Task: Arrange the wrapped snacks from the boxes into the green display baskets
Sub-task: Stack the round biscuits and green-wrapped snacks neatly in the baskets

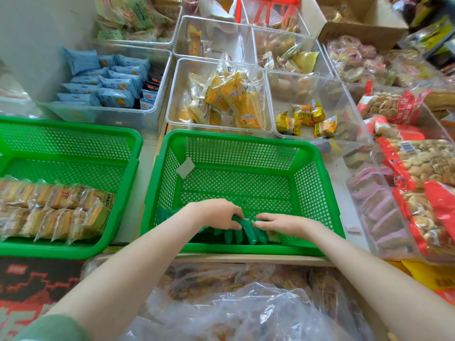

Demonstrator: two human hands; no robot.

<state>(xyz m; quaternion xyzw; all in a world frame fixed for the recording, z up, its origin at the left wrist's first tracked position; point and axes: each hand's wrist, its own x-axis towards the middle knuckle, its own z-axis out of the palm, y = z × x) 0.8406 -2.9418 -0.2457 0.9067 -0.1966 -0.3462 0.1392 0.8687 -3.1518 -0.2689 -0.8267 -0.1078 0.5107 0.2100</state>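
Shop display surface, crowded. Pale counter, mostly covered with containers set edge to edge.

Far side: clear bins in rows. One holds blue packs (108, 87), one long yellow packs (229, 99), and one a few small yellow packs (307, 119) on a mostly bare floor. A cardboard box (357, 28) stands at the far right. Red bags (418, 166) of round biscuits are stacked along the right edge.

Near side: two green mesh baskets side by side. The left basket (73, 129) has rows of pale wrapped biscuits in its near half. The basket (241, 137) in the middle carries a white tag (186, 167) on its left wall. A crinkled plastic bag (246, 311) of packaged goods sits closest to the camera, below the baskets.

Snacks (248, 233): green wrappers, standing on edge in a row along the near wall of the middle basket. The rest of that basket's floor is bare mesh.

Left hand (216, 212): inside the basket, over the left part of the row, fingers curled down and gripping a green snack.

Right hand (283, 222): inside the basket, just right of the left hand, fingers nearly straight, tips resting on the tops of the snacks, not grasping.

Both forearms are bare and reach in over the near rim.
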